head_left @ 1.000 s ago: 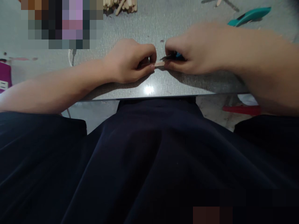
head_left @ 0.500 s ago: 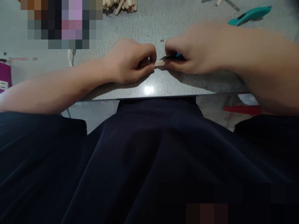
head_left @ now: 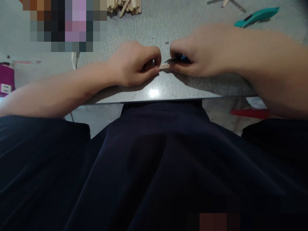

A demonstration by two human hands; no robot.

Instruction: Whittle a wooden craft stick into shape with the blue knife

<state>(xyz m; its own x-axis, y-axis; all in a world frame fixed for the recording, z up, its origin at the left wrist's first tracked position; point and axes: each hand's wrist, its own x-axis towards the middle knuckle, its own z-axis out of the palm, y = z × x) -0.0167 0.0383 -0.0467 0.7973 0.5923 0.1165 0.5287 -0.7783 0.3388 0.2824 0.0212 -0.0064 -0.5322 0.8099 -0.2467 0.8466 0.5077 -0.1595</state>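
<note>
The wooden stick (head_left: 164, 66) is pale and thin. My bent left hand (head_left: 134, 64) pinches it; my curled right hand (head_left: 204, 53) grips a knife (head_left: 171, 60).

A grey, finely streaked worktop (head_left: 144, 27) bore a heap of pale wooden sticks (head_left: 130, 7) along its far side, well apart from a teal tool (head_left: 263, 13) lying at far right. A small dark mark (head_left: 166, 42) dotted the surface, and a bright glare (head_left: 154, 92) lit the near edge. Below, thin slivers (head_left: 108, 106) lay on the pale floor (head_left: 101, 118).
</note>
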